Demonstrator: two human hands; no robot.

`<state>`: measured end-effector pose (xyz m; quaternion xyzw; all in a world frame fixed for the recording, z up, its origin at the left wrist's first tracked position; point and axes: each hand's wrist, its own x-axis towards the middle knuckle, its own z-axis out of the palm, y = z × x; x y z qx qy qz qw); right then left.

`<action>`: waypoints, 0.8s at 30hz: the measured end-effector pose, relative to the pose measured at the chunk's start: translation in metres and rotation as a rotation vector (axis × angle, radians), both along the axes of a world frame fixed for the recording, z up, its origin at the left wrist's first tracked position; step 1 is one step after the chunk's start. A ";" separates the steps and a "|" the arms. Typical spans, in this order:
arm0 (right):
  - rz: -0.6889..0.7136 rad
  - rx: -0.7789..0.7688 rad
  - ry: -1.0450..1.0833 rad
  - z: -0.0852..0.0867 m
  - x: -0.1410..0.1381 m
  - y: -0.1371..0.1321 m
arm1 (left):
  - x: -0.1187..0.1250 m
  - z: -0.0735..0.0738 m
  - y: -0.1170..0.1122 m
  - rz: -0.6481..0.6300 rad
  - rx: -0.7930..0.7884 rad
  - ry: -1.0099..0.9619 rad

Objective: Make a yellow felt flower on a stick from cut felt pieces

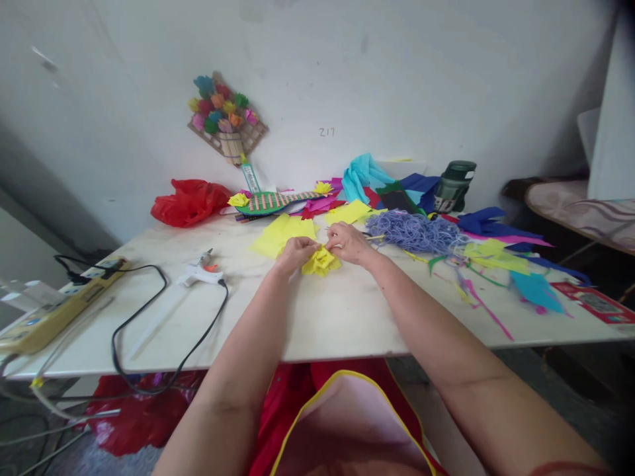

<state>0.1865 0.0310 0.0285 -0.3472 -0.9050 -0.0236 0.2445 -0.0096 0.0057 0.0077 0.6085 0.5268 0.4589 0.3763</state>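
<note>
Between my hands, just above the table, is a ruffled yellow crepe paper flower. My left hand pinches its left edge with thumb and fingertips. On the other side my right hand has its fingers closed at the flower's upper right edge. A thin stick shows beside the right hand; whether the hand holds it I cannot tell. Behind the left hand lies a flat yellow crepe paper sheet. The fingertips partly hide the top of the flower.
A glue gun with a black cord lies left, near a power strip. Purple yarn and coloured paper scraps spread right. Behind are a red plastic bag, a green-lidded bottle and a flower decoration.
</note>
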 end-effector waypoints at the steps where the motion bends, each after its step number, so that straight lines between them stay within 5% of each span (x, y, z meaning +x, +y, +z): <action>1: 0.003 -0.008 0.013 -0.001 0.000 0.000 | 0.000 0.001 -0.001 -0.011 -0.006 0.000; 24: 0.117 -0.163 0.056 -0.018 0.010 0.021 | 0.002 0.007 -0.009 -0.067 -0.126 -0.028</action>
